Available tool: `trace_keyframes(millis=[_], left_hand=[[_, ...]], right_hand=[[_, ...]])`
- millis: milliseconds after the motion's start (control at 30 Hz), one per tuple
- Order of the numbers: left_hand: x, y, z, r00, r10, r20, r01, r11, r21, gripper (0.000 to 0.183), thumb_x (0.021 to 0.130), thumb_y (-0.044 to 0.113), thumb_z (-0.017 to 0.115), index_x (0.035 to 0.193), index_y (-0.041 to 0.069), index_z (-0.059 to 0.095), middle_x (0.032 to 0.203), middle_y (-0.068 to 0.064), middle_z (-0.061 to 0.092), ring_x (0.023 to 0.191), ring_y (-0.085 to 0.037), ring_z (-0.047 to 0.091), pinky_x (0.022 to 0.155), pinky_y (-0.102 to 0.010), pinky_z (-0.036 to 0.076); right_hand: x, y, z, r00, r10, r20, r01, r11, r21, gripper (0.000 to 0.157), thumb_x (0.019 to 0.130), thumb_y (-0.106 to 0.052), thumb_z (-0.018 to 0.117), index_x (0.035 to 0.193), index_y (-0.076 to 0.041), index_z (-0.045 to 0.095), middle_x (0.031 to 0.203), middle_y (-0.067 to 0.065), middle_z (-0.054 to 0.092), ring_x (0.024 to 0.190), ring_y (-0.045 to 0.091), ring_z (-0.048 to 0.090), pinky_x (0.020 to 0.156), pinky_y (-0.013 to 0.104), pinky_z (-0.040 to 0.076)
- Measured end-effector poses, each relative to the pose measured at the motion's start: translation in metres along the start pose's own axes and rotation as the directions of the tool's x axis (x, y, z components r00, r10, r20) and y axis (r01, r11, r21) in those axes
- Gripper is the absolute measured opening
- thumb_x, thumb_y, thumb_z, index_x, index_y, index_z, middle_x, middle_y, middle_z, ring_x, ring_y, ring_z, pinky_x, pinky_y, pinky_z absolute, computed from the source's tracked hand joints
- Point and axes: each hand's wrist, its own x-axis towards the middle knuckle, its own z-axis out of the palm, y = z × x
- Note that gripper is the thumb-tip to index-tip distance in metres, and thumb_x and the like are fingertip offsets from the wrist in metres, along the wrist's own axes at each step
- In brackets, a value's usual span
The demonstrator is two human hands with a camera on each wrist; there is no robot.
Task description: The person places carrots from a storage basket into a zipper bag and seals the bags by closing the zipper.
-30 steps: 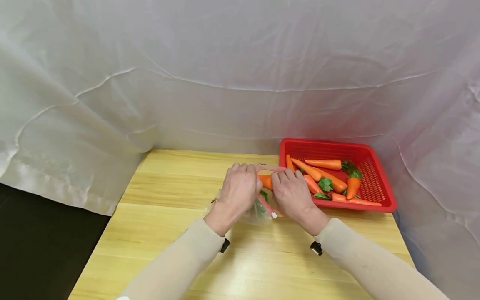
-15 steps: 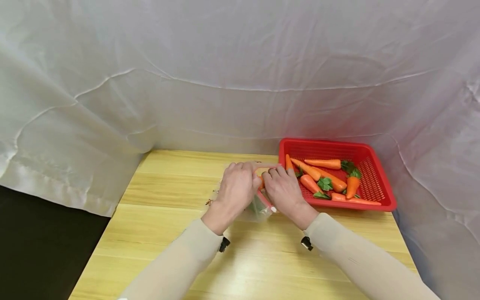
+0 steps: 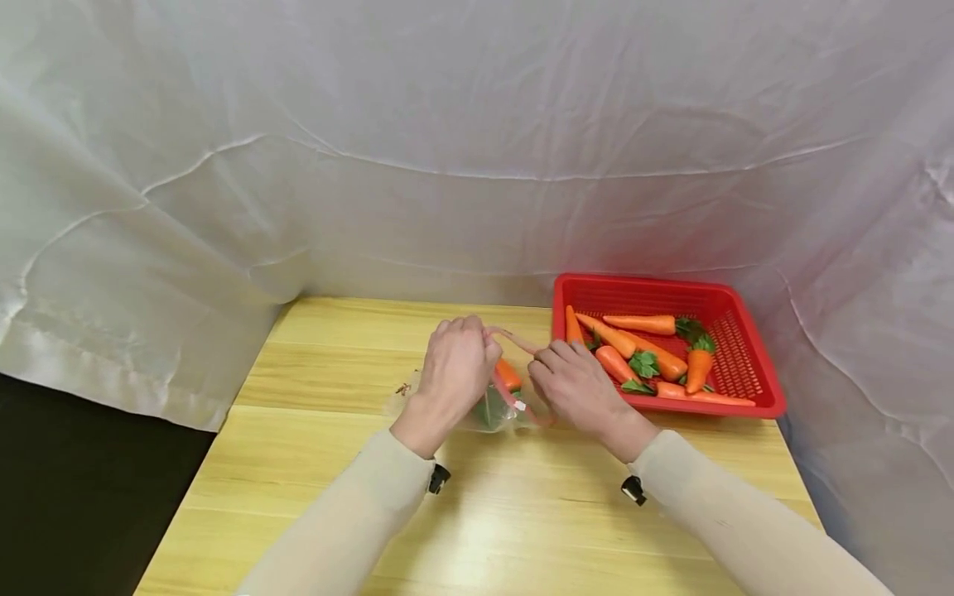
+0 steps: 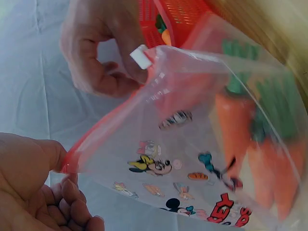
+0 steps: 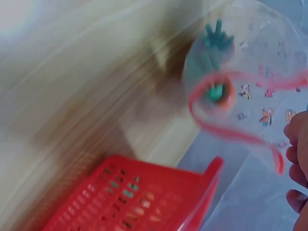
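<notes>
Toward the far edge of the surface (image 3: 328, 430), bag (image 4: 187, 139) is pinched at its rim by left hand (image 3: 450, 377), right hand (image 3: 585, 389) grip indiscernible; carrots (image 4: 236, 125) could be spilled if tugged unevenly.

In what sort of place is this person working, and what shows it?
Probably a makeshift recording booth: pale fabric hangs behind and at both sides of a wooden table, and small black devices sit beside both sleeve cuffs.
</notes>
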Motion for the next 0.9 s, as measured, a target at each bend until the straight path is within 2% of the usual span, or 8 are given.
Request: trace_keyframes(millis=[233,400,500,600,667,733,900], left_hand=[[-0.005,-0.004,0.003,0.998,0.05,-0.029,-0.05,0.999,0.011,0.014,0.092,0.007,0.065,0.079,0.007,0.06,0.067,-0.001,0.051,0.064,-0.021,0.049,0.069,-0.032,0.043],[-0.008,-0.007,0.006,0.997,0.068,-0.041,-0.067,0.998,0.009,0.014,0.09,0.006,0.065,0.077,0.006,0.06,0.066,-0.002,0.052,0.063,-0.021,0.05,0.072,-0.033,0.045],[-0.01,-0.007,0.007,0.998,0.065,-0.024,-0.065,0.998,-0.002,0.014,0.091,0.005,0.065,0.078,0.007,0.06,0.068,-0.002,0.054,0.064,-0.021,0.05,0.074,-0.034,0.045],[-0.011,-0.007,0.008,0.998,0.057,0.006,-0.057,0.998,-0.002,0.015,0.093,0.007,0.064,0.078,0.007,0.06,0.068,-0.002,0.054,0.065,-0.019,0.049,0.075,-0.033,0.045],[-0.013,-0.006,0.009,0.998,0.051,0.026,-0.051,0.999,0.0,0.017,0.094,0.007,0.063,0.078,0.008,0.06,0.068,-0.001,0.053,0.065,-0.019,0.049,0.075,-0.034,0.045],[-0.014,-0.006,0.01,0.998,0.042,0.04,-0.042,0.999,0.007,0.017,0.094,0.008,0.063,0.077,0.008,0.059,0.068,-0.001,0.052,0.066,-0.019,0.049,0.077,-0.034,0.045],[-0.017,-0.007,0.012,0.999,0.032,0.042,-0.032,0.999,0.006,0.017,0.092,0.007,0.064,0.076,0.008,0.059,0.069,-0.001,0.053,0.068,-0.019,0.051,0.079,-0.036,0.047]], right_hand=[[-0.016,0.021,-0.017,0.998,0.056,0.036,-0.056,0.998,-0.002,0.01,0.095,-0.012,0.069,0.091,-0.007,0.062,0.091,0.009,0.062,0.089,0.033,0.056,0.077,0.044,0.044],[-0.031,0.045,-0.026,0.996,0.086,0.032,-0.085,0.996,-0.017,0.013,0.096,-0.013,0.065,0.086,-0.006,0.06,0.088,0.012,0.062,0.087,0.036,0.056,0.075,0.046,0.044],[-0.043,0.062,-0.03,0.992,0.117,0.049,-0.115,0.992,-0.051,0.016,0.095,-0.015,0.069,0.086,-0.005,0.06,0.088,0.014,0.064,0.087,0.038,0.057,0.074,0.047,0.044],[-0.055,0.08,-0.035,0.986,0.152,0.07,-0.145,0.985,-0.092,0.026,0.086,-0.019,0.083,0.087,-0.004,0.062,0.087,0.014,0.064,0.086,0.038,0.058,0.073,0.048,0.045],[-0.062,0.09,-0.037,0.983,0.171,0.069,-0.163,0.98,-0.117,0.029,0.082,-0.017,0.086,0.085,-0.004,0.061,0.084,0.014,0.063,0.082,0.037,0.056,0.069,0.046,0.044],[-0.067,0.1,-0.039,0.981,0.184,0.058,-0.176,0.977,-0.122,0.029,0.082,-0.014,0.085,0.083,-0.004,0.058,0.08,0.014,0.06,0.079,0.037,0.053,0.067,0.044,0.041],[-0.078,0.12,-0.035,0.974,0.223,0.041,-0.217,0.968,-0.128,0.019,0.089,-0.008,0.072,0.082,-0.003,0.055,0.078,0.015,0.059,0.078,0.038,0.051,0.067,0.045,0.037]])
